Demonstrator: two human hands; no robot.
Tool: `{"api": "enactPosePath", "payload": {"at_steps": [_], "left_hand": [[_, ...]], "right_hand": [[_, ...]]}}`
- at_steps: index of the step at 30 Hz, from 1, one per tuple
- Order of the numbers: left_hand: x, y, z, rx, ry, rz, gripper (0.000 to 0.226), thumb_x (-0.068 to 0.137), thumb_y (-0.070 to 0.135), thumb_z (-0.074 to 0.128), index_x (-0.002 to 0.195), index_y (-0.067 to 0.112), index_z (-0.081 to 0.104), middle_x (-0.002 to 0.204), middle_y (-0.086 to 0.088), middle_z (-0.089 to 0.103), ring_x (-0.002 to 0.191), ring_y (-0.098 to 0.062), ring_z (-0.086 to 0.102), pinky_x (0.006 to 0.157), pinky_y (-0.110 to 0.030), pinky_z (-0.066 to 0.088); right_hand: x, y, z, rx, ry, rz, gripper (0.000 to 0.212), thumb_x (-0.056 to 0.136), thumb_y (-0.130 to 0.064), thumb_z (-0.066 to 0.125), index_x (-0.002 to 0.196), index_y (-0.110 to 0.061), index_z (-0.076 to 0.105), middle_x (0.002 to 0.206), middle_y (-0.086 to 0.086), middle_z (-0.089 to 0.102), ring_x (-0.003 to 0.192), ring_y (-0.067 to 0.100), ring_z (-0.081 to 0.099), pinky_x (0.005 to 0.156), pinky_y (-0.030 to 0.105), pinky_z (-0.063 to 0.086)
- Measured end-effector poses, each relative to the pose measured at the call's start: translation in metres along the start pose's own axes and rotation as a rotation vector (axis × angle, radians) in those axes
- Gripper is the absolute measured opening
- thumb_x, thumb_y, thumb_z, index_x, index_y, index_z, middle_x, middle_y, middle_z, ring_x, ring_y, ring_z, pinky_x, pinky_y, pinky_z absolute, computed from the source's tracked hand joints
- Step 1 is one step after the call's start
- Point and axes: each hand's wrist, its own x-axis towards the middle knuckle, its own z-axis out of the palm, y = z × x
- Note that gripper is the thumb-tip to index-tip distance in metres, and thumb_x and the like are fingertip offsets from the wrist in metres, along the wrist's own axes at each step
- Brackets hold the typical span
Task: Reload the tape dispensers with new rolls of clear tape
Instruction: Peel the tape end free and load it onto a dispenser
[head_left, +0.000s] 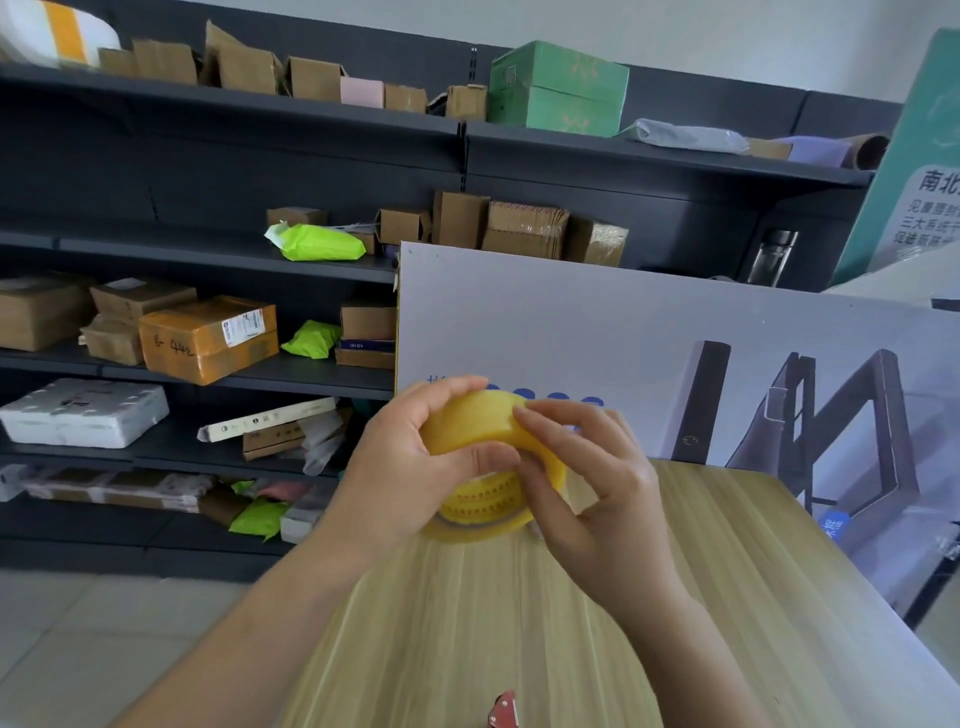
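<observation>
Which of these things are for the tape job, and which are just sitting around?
For the job: tape roll, left hand, right hand, red tool (maybe a dispenser), table.
Just lying about: shelf parcels, green bags, printed board.

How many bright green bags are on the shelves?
3 green bags: one on the second shelf, one on the shelf below, one on the bottom shelf. More may hide behind it.

tape roll (470, 423) between hands above table (467, 623), board (649, 338) behind, shelves (208, 260) left
</observation>
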Motion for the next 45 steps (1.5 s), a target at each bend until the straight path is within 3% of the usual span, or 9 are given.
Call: {"api": "enactPosePath", "payload": {"at_steps": [6, 12, 18, 22, 25, 30, 35, 40, 45], "left_hand": [[-0.009, -0.003, -0.001, -0.095, -0.115, -0.015, 0.06, 0.074, 0.041, 0.07, 0.13, 0.038, 0.052, 0.124, 0.018, 0.056, 0.109, 0.006, 0.055, 0.093, -0.024, 0.049], [-0.012, -0.002, -0.001, -0.176, -0.081, -0.012, 0.048, 0.068, 0.037, 0.077, 0.114, 0.038, 0.064, 0.112, 0.002, 0.065, 0.102, -0.016, 0.063, 0.083, -0.031, 0.057], [-0.016, 0.004, 0.008, -0.252, -0.026, -0.016, 0.039, 0.072, 0.018, 0.075, 0.104, 0.037, 0.064, 0.101, -0.004, 0.067, 0.093, -0.017, 0.064, 0.077, -0.022, 0.056], [-0.016, 0.005, 0.009, -0.299, -0.039, -0.052, 0.039, 0.083, 0.002, 0.068, 0.105, 0.035, 0.064, 0.104, -0.001, 0.071, 0.097, -0.017, 0.066, 0.077, -0.022, 0.056], [-0.013, 0.005, 0.008, -0.37, -0.054, -0.111, 0.038, 0.085, 0.0, 0.067, 0.106, 0.032, 0.067, 0.106, -0.005, 0.071, 0.1, -0.023, 0.066, 0.077, -0.033, 0.058], [-0.01, 0.003, 0.007, -0.457, -0.036, -0.204, 0.036, 0.087, -0.001, 0.059, 0.113, 0.025, 0.065, 0.11, -0.005, 0.071, 0.107, -0.025, 0.065, 0.096, -0.05, 0.05], [-0.011, 0.004, 0.006, -0.562, -0.035, -0.244, 0.036, 0.091, -0.003, 0.051, 0.12, 0.015, 0.062, 0.115, -0.018, 0.066, 0.108, -0.032, 0.064, 0.092, -0.05, 0.053], [-0.012, 0.005, 0.013, -0.6, 0.084, -0.229, 0.052, 0.088, -0.003, 0.057, 0.135, 0.017, 0.051, 0.121, -0.016, 0.062, 0.108, -0.03, 0.064, 0.094, -0.049, 0.052], [-0.015, 0.004, 0.021, -0.607, 0.172, -0.162, 0.056, 0.088, -0.003, 0.058, 0.136, 0.024, 0.049, 0.115, -0.007, 0.063, 0.104, -0.023, 0.067, 0.082, -0.037, 0.058]], "right_hand": [[-0.008, 0.008, 0.003, -0.073, 0.147, -0.042, 0.024, 0.089, -0.015, 0.06, 0.108, -0.009, 0.073, 0.109, 0.002, 0.072, 0.098, 0.017, 0.068, 0.082, 0.031, 0.055], [-0.008, 0.005, 0.009, -0.065, 0.267, -0.027, 0.017, 0.087, -0.01, 0.061, 0.094, -0.004, 0.076, 0.092, 0.006, 0.07, 0.083, 0.023, 0.068, 0.067, 0.036, 0.056], [-0.006, -0.001, 0.013, -0.042, 0.343, 0.019, 0.01, 0.081, -0.003, 0.068, 0.087, -0.003, 0.076, 0.088, 0.006, 0.07, 0.079, 0.019, 0.069, 0.074, 0.019, 0.053], [-0.008, -0.006, 0.012, 0.067, 0.32, 0.056, 0.021, 0.081, -0.022, 0.065, 0.087, -0.004, 0.075, 0.092, 0.004, 0.071, 0.084, 0.015, 0.069, 0.078, 0.016, 0.051], [-0.009, -0.008, 0.012, 0.143, 0.239, 0.12, 0.028, 0.079, -0.031, 0.067, 0.095, -0.009, 0.075, 0.102, 0.002, 0.07, 0.096, 0.012, 0.067, 0.084, 0.017, 0.05], [-0.009, -0.006, 0.01, 0.443, 0.119, 0.361, 0.031, 0.076, -0.039, 0.069, 0.104, -0.027, 0.073, 0.115, -0.007, 0.07, 0.11, 0.013, 0.066, 0.091, 0.038, 0.056], [-0.011, -0.011, 0.011, 0.483, 0.057, 0.342, 0.046, 0.071, -0.051, 0.075, 0.113, -0.037, 0.067, 0.12, -0.008, 0.069, 0.113, 0.008, 0.065, 0.092, 0.028, 0.054], [-0.012, -0.018, 0.021, 0.215, 0.269, 0.208, 0.026, 0.074, -0.021, 0.077, 0.099, -0.026, 0.072, 0.095, -0.017, 0.07, 0.089, -0.003, 0.069, 0.076, 0.014, 0.055], [-0.01, -0.023, 0.023, 0.211, 0.323, 0.201, 0.019, 0.075, -0.014, 0.075, 0.09, -0.026, 0.072, 0.091, -0.017, 0.071, 0.087, -0.001, 0.07, 0.075, 0.012, 0.053]]}}
